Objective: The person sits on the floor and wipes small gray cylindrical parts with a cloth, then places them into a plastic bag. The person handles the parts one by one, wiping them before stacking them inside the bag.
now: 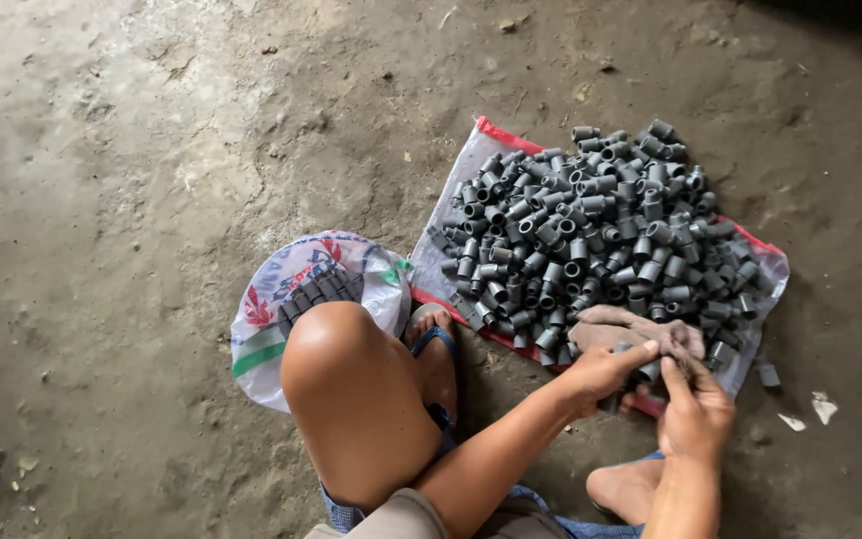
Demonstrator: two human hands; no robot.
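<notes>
A large heap of small grey plastic pipe fittings [591, 230] lies on a clear plastic sheet with a red edge [471, 160] on the ground. At the heap's near edge my left hand [601, 371] and my right hand [692, 404] meet over a brownish rag [623, 324]. Both hands close around a few grey fittings [650, 371] between the fingers. I cannot tell exactly how many each hand grips.
A white printed plastic bag [291, 284] holding several grey fittings stands left of the heap, behind my bare knee [346, 369]. My foot in a blue sandal [436, 344] rests beside it. One loose fitting [768, 374] lies off the sheet. Rough concrete floor [132, 180] surrounds everything.
</notes>
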